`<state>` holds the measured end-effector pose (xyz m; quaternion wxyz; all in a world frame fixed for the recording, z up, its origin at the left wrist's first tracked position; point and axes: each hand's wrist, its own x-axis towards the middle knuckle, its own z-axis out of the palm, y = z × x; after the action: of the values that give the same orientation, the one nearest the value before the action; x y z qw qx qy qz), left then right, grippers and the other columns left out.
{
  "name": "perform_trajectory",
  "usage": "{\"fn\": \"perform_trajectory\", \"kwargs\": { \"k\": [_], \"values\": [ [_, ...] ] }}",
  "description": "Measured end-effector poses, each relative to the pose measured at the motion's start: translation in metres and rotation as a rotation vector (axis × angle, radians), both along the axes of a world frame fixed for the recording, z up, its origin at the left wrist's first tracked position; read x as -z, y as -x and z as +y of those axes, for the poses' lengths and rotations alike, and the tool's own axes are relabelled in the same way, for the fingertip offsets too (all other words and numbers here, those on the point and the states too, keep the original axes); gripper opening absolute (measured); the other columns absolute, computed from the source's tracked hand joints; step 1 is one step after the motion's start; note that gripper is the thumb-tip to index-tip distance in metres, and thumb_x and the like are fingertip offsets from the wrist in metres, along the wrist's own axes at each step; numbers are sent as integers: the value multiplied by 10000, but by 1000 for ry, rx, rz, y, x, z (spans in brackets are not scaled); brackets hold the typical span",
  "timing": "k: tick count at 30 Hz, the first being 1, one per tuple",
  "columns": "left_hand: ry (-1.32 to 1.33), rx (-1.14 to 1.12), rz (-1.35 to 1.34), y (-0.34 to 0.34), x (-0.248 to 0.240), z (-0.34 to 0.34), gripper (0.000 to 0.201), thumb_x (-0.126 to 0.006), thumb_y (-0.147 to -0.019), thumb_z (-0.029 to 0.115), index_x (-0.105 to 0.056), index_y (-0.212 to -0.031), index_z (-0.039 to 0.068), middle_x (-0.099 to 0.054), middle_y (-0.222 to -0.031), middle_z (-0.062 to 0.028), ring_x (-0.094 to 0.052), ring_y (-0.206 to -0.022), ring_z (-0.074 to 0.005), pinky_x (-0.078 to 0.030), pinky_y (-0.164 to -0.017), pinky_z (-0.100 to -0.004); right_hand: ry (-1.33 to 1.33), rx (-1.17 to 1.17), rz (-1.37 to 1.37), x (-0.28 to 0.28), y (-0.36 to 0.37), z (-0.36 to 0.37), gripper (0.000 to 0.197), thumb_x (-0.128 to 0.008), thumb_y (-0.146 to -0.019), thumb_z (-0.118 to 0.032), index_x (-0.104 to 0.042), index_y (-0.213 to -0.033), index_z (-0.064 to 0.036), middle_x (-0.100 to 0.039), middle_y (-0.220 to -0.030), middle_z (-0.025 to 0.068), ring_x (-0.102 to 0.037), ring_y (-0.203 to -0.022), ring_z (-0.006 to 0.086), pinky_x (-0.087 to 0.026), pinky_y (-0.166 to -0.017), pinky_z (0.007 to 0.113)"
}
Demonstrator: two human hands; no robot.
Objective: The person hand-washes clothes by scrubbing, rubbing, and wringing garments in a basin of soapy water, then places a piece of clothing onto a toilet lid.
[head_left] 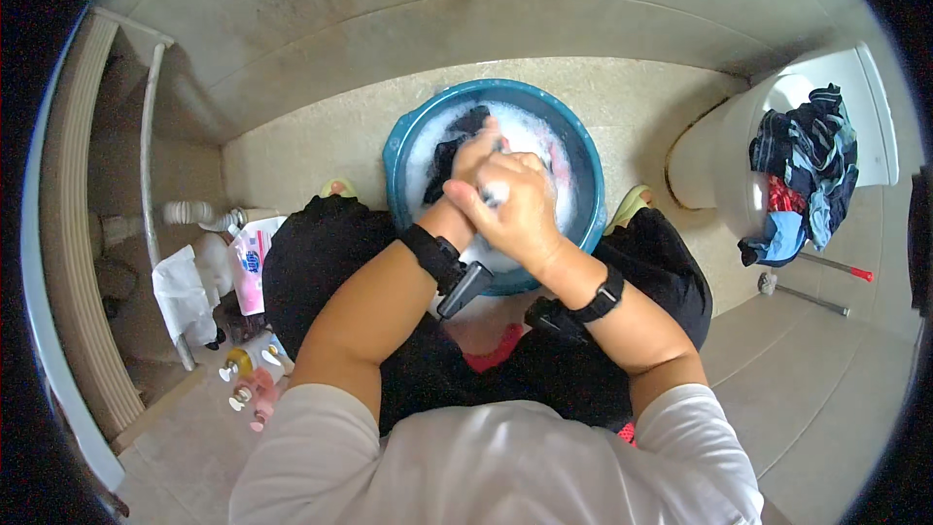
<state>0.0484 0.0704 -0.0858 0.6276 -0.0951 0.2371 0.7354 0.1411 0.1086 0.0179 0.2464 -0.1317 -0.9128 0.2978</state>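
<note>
A blue plastic basin [397,170] full of white suds [428,141] stands on the floor between my legs. Over its middle my hands are pressed against each other. My left hand [474,157] is smeared by motion and partly covered; its fingers are hard to read. My right hand [523,209] is closed and curled against the left, thumb pointing left. White foam [494,193] shows between them, and whatever they hold is hidden. Dark wet cloth [445,160] lies in the suds beside my left hand. Pinkish cloth [561,165] shows at the right.
A pile of dark, blue and red clothes [812,170] lies on the white toilet [714,151] at right. At left are a pink-and-white detergent pouch [250,272], pump bottles [255,391], a white bag [183,294] and a pipe rail [151,156]. A wall [466,19] rises behind the basin.
</note>
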Motion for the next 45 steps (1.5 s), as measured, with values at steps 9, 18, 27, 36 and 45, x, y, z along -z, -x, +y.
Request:
{"fn": "perform_trajectory", "kwargs": {
  "k": [9, 18, 27, 36, 45],
  "values": [
    [405, 460, 1019, -21, -41, 5, 308, -415, -917, 247, -599, -875, 3, -585, -738, -39, -556, -673, -119, -460, -627, -281, 444, 287, -295, 56, -18, 70, 461, -508, -865, -425, -608, -784, 17, -606, -674, 153, -587, -657, 226, -453, -629, 355],
    [428, 53, 1268, -10, 5, -7, 261, -529, -888, 275, -572, -889, 18, -593, -817, -53, -540, -743, -119, -430, -675, -248, 113, 23, -669, 22, -34, 48, 458, -675, -605, -370, -654, -854, 14, -607, -866, 241, -604, -840, 321, -460, -815, 372],
    [-118, 325, 10, 8, -51, -13, 672, -421, -806, 635, -574, -1073, 37, -628, -964, -162, -624, -812, -289, -501, -767, -401, -83, -362, -348, -15, -52, 1, 332, -665, -578, -125, -564, -880, -35, -551, -896, 147, -537, -866, 358, -445, -792, 409],
    [-118, 401, 510, 5, -45, -22, 277, -571, -798, 184, -588, -987, -19, -631, -817, -100, -606, -654, -173, -490, -618, -275, 1584, -2, -317, 28, -67, 82, 449, -478, -870, -446, -592, -1034, -44, -592, -1062, 85, -527, -1023, 190, -400, -891, 359],
    [42, 376, 188, 3, -28, -14, 856, -314, -775, 731, -431, -1251, 29, -483, -1255, -110, -461, -1152, -257, -341, -979, -426, 912, 62, -104, 25, -32, 63, 213, -577, -713, -84, -602, -909, -4, -629, -802, 53, -573, -702, 130, -473, -654, 286]
  ]
}}
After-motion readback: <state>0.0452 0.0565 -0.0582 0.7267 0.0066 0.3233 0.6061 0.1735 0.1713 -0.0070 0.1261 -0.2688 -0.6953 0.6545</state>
